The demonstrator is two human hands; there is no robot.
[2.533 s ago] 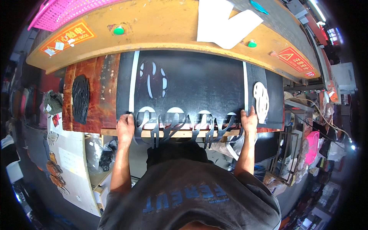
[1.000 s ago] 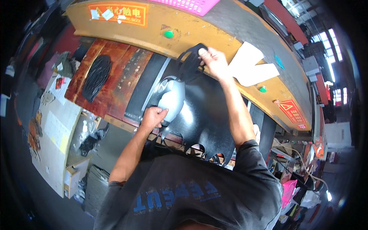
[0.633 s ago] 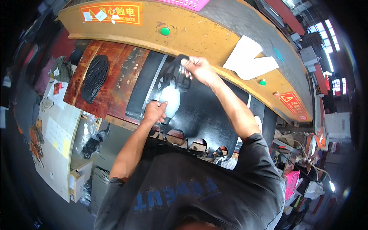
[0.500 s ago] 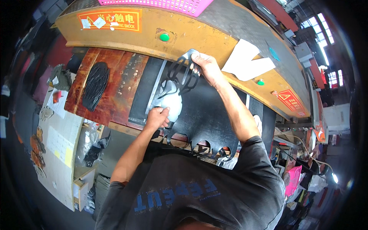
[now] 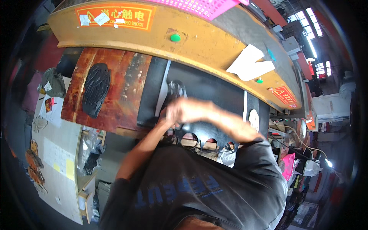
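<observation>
My right hand (image 5: pixel 188 109) is smeared by motion, low over the black sheet and in front of my left hand (image 5: pixel 165 121). The two hands meet or overlap, and the fingers of both are hidden or blurred. Just beyond them a dark piece with looped openings (image 5: pixel 177 88) shows in part; whether either hand holds it, I cannot tell. The glossy black sheet (image 5: pixel 214 92) covers the work surface. Along its near edge, close to my shirt, runs a black strip with rounded cut-outs (image 5: pixel 199 142).
A yellow machine beam (image 5: pixel 153 42) with green buttons (image 5: pixel 175 37) crosses the far side. White paper pieces (image 5: pixel 251 65) lie against it, and a pink basket (image 5: pixel 199 7) sits above. Left, a reddish-brown board (image 5: pixel 122 88) bears a stack of black pieces (image 5: pixel 96 90). A pale table (image 5: pixel 57 153) stands beyond.
My right hand has come down and toward me from near the beam to my left hand. The dark looped piece sits lower. The pale oval near my left hand is out of sight.
</observation>
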